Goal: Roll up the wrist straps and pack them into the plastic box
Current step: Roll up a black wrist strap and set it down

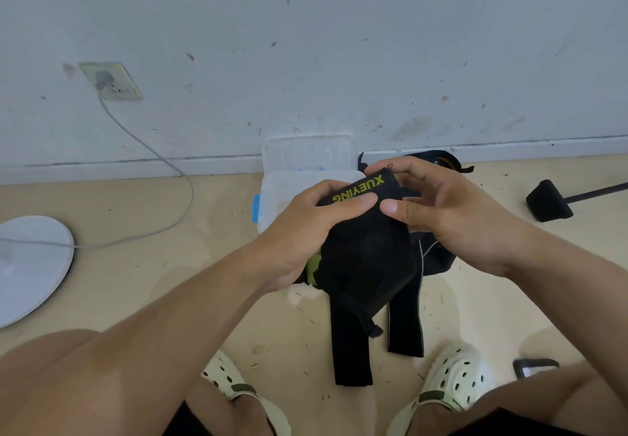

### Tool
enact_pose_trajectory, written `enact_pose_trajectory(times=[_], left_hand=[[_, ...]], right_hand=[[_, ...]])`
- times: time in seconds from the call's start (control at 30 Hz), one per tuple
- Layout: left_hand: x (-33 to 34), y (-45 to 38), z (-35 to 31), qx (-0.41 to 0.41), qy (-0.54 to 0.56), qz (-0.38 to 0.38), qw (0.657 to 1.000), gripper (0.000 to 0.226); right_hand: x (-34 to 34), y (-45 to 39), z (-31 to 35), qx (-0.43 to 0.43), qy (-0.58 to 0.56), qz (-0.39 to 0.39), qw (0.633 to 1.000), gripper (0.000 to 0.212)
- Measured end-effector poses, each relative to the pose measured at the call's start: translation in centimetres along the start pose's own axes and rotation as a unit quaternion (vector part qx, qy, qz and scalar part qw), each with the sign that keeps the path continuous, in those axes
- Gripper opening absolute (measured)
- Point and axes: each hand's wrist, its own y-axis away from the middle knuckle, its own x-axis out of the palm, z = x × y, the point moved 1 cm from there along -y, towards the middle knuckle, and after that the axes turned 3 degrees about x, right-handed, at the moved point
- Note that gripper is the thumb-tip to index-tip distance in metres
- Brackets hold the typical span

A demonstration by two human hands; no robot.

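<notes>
I hold a black wrist strap with yellow lettering in both hands above the floor. My left hand grips its left side, thumb pressed on top by the lettering. My right hand pinches its upper right edge. The strap's loose end hangs down toward the floor. Another black strap lies on the floor under my hands. The clear plastic box with blue clasps stands open behind my hands, its lid leaning against the wall. More dark straps lie right of the box.
A white round base with a grey cable running to a wall socket is at the left. A black stand foot sits at the right. My white clogs are planted near the floor strap.
</notes>
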Motion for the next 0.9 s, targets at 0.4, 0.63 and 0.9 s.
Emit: enact_pose_trajectory(times=[0.4,0.63,0.9], left_hand=[[-0.37,-0.20,0.00,0.059,-0.015,-0.043,0.997,0.034],[-0.80,-0.44,0.45,0.112,-0.039,-0.055,0.991,0.044],[-0.81,-0.27,-0.16,0.103,-0.039,-0.041,0.993,0.052]], right_hand=[[0.10,0.28,0.44,0.006,-0.013,-0.032,0.999,0.044],[0.57,-0.15,0.05,0.068,-0.046,0.013,0.997,0.050],[0.84,-0.23,-0.28,0.046,-0.072,-0.009,0.996,0.045]])
